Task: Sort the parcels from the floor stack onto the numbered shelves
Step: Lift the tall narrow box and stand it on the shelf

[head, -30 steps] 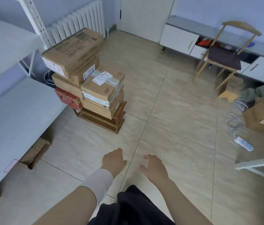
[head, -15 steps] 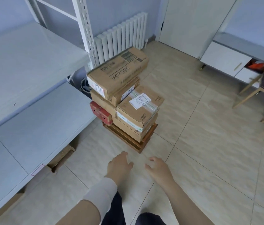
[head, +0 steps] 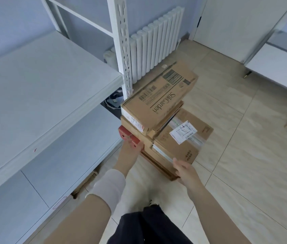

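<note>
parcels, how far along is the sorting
Done: nothing that shows; no parcel is visible on the shelves. In hand: the left hand is tucked under the red box, its fingers hidden, and the right hand touches the near corner of the stack. Left: every parcel, since none is lifted yet.

Left hand with fingers hidden under red box, lower parcels partly covered, shelf cropped at left
</note>
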`<state>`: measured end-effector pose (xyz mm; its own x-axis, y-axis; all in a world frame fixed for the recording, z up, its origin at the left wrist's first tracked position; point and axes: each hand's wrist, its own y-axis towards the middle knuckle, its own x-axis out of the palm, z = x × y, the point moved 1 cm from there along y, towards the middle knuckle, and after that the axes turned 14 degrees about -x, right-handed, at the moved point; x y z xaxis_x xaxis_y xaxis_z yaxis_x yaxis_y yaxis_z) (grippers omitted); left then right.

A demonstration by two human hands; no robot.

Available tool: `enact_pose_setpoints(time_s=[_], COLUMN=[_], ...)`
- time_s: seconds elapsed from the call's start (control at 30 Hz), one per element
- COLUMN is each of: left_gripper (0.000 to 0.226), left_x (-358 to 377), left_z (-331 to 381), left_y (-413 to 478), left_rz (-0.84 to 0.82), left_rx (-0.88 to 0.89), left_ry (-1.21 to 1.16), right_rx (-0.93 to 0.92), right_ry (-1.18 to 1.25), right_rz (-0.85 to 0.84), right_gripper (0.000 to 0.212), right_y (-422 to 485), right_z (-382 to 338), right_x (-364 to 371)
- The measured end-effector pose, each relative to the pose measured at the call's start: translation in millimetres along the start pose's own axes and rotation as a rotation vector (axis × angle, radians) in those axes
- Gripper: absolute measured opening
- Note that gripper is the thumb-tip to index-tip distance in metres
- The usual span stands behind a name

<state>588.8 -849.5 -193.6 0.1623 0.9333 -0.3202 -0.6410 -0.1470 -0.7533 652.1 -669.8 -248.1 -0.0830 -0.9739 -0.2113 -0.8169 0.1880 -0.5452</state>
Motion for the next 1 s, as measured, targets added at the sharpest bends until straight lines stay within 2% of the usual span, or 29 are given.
enact_pose_setpoints(time_s=[0.03,0.17,0.23,0.37,0.5,0.6,0.9,1.0], left_gripper=[0.027,0.063,0.071,0.071,0.066,0.056,0.047,0.054], left_x=[-5,-24,-31,-43,-55,-62,-62,-61], left_z=[10,35,45,69,87,101,131,128], left_y=[9,50,66,96,126,148,195,201], left_rz=[0.010,0.084,0.098,0.133,0.134,0.068,-0.257,-0.347], left_rx=[-0.009,-0.052,-0.100,-0.093,-0.066,-0.016,0.013,-0.041], left_ry=[-0.051,-0.175,-0.206,-0.214,-0.127,-0.047,0.084,0.111], right_rx=[0.013,0.045,0.053,0.074,0.079,0.089,0.123,0.142], right_ry=[0.040,0.138,0.185,0.248,0.292,0.365,0.551,0.610], right_rz=[-0.004,-0.026,-0.028,-0.022,0.013,0.065,0.268,0.305], right_gripper=[0.062,0.076,0.078,0.076,0.076,0.069,0.083,0.069], right_y=[11,54,70,97,117,125,140,141], right_z=[-6,-30,-43,-64,-72,-77,-78,-82], right_x=[2,11,15,20,28,41,85,98])
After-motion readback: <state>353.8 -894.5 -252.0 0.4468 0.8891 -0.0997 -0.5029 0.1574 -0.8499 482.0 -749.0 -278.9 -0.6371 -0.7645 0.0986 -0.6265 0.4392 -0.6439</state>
